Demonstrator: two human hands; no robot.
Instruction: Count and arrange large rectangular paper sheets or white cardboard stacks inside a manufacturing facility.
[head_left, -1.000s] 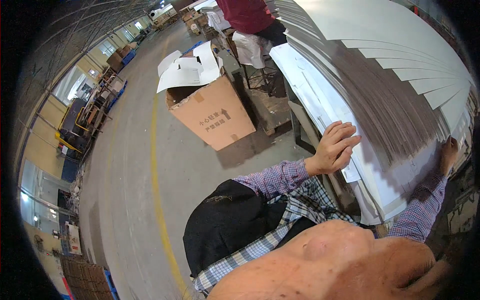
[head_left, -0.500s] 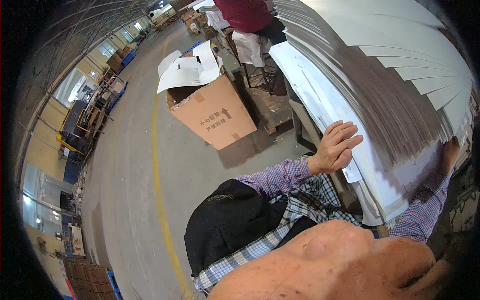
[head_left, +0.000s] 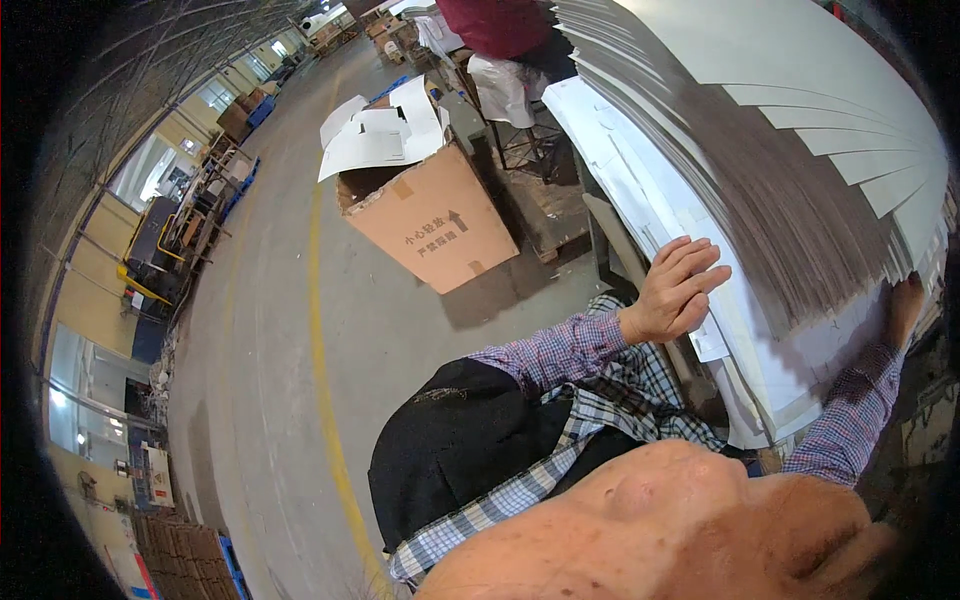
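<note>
At the right of the view, a thick stack of sheets (head_left: 790, 215) lies fanned out on the table (head_left: 622, 240), its pale top sheets overlapping in steps and its layered edges showing grey-brown toward the person. Beneath it, white paper (head_left: 800, 368) reaches out past the near end of the stack and along its left side. The left hand (head_left: 677, 290) is over the left margin of this white paper, palm turned toward the stack, fingers loosely bent and a little apart from the thumb, with nothing visible in its grasp; whether it touches the paper cannot be told. At the stack's near right corner is the right hand (head_left: 906, 308), its fingers mostly out of sight, so its grip cannot be made out. Both forearms wear checked sleeves, and black cloth (head_left: 450, 440) covers part of the person's plaid clothing.

Left of the table, a brown cardboard box (head_left: 435, 225) stands on the grey floor (head_left: 260, 420), cut white sheets (head_left: 385, 140) lying across its top. Beyond, near the table's far end, is another person in a dark red top (head_left: 495, 25). A yellow line (head_left: 320, 350) runs along the floor.
</note>
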